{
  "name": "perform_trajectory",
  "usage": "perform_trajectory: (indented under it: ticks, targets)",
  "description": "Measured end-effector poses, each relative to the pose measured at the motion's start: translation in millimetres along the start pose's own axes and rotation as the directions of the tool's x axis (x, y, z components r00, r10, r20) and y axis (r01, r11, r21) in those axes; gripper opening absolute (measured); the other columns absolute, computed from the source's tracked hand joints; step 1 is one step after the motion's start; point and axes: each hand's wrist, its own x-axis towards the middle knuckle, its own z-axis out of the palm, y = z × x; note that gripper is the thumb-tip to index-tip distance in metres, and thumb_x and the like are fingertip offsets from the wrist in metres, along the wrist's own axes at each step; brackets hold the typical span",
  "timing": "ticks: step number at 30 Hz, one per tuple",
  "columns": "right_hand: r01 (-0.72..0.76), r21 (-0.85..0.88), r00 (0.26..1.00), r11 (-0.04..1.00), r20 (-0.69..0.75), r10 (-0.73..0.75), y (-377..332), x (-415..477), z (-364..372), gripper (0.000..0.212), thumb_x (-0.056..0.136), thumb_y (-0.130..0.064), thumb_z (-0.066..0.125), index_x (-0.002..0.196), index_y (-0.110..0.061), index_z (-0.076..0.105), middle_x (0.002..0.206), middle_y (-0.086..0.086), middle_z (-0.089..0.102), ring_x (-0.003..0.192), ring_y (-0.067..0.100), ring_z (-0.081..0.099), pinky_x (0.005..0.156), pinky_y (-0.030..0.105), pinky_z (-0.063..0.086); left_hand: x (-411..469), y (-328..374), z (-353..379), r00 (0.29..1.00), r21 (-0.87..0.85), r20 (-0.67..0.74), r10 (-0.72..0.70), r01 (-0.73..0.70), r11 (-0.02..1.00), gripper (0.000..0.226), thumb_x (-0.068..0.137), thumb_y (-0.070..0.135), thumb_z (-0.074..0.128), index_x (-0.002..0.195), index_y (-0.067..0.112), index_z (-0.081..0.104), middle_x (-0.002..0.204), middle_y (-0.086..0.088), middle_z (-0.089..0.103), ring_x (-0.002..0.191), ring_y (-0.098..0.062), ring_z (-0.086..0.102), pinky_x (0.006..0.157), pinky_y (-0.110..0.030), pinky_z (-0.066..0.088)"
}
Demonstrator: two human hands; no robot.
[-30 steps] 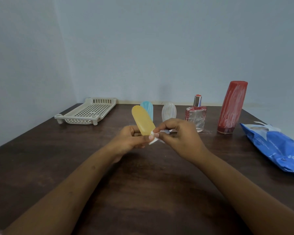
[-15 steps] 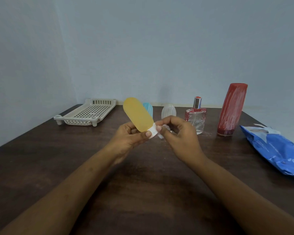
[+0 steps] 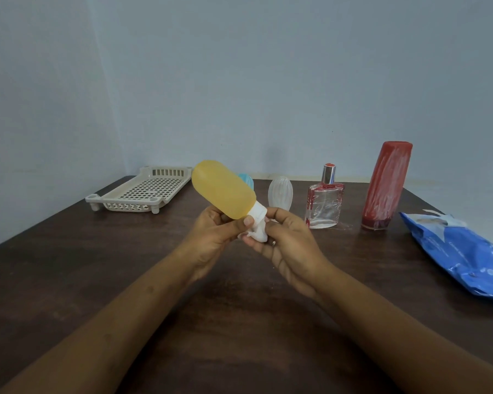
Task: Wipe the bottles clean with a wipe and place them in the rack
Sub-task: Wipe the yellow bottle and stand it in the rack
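My left hand (image 3: pixel 211 237) holds a yellow squeeze bottle (image 3: pixel 224 190) by its lower end, the rounded end tilted up and to the left. My right hand (image 3: pixel 288 245) pinches a white wipe (image 3: pixel 258 234) around the bottle's white cap (image 3: pixel 258 213). Behind it stand a blue bottle (image 3: pixel 246 180), mostly hidden, and a clear oval bottle (image 3: pixel 280 193). A glass perfume bottle (image 3: pixel 323 207) and a tall red bottle (image 3: pixel 386 186) streaked with white stand to the right. The cream perforated rack (image 3: pixel 143 191) sits at the far left.
A blue wipes pack (image 3: pixel 461 251) lies at the table's right edge. The dark wooden table (image 3: pixel 239 322) meets pale walls behind and on the left.
The yellow bottle has been raised and tilted further left, and its white cap now shows. My right hand with the wipe has shifted down onto the cap.
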Motion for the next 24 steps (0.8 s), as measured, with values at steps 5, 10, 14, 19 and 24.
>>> perform_trajectory:
  ticks: [5, 10, 14, 19, 24]
  targets:
    - [-0.026, 0.134, 0.999, 0.991, -0.037, 0.031, 2, 1, 6, 0.029, 0.092, 0.012, 0.038, 0.116, -0.005, 0.042, 0.120, 0.022, 0.053, 0.095, 0.028, 0.066, 0.069, 0.031, 0.059, 0, -1, 3, 0.998, 0.045, -0.065, 0.006, -0.003, 0.999, 0.058, 0.051, 0.028, 0.085, 0.104, 0.014, 0.066, 0.096, -0.003, 0.075, 0.094, -0.016, 0.070, 0.075, -0.025, 0.056]
    - [-0.019, 0.138, 0.999, 0.990, -0.035, 0.024, 1, 0, 5, 0.041, 0.091, 0.013, 0.038, 0.121, -0.014, 0.034, 0.104, 0.015, 0.054, 0.084, 0.026, 0.068, 0.069, 0.035, 0.060, 1, 0, 6, 0.996, 0.072, -0.092, 0.022, -0.016, 0.997, 0.050, 0.055, 0.024, 0.084, 0.102, 0.014, 0.066, 0.093, -0.002, 0.075, 0.092, -0.016, 0.070, 0.075, -0.027, 0.057]
    - [0.024, 0.005, 0.998, 1.000, -0.066, -0.024, 0, 1, 2, 0.036, 0.091, 0.009, 0.044, 0.115, -0.016, 0.036, 0.107, 0.012, 0.053, 0.090, 0.025, 0.067, 0.070, 0.033, 0.059, 1, 0, 3, 0.989, 0.079, -0.146, 0.021, -0.010, 0.997, 0.046, 0.063, 0.014, 0.080, 0.106, 0.013, 0.064, 0.098, -0.004, 0.075, 0.098, -0.022, 0.070, 0.083, -0.034, 0.058]
    - [0.161, -0.119, 0.979, 0.980, -0.110, -0.174, -4, 0, -3, 0.017, 0.091, 0.001, 0.052, 0.098, -0.013, 0.047, 0.098, 0.011, 0.064, 0.086, 0.021, 0.069, 0.070, 0.032, 0.059, 0, 0, -3, 0.983, 0.117, -0.181, -0.023, 0.044, 0.992, 0.054, 0.058, 0.018, 0.078, 0.109, 0.007, 0.063, 0.103, -0.007, 0.074, 0.101, -0.023, 0.069, 0.083, -0.033, 0.057]
    - [0.202, -0.287, 0.948, 0.936, -0.181, -0.260, 0, 4, -10, 0.011, 0.092, -0.005, 0.054, 0.094, -0.014, 0.060, 0.097, 0.007, 0.069, 0.091, 0.018, 0.068, 0.073, 0.030, 0.057, -3, -3, 4, 0.987, 0.155, -0.160, -0.027, 0.053, 0.987, 0.044, 0.059, 0.013, 0.078, 0.102, 0.012, 0.066, 0.101, -0.007, 0.075, 0.101, -0.023, 0.069, 0.088, -0.034, 0.057]
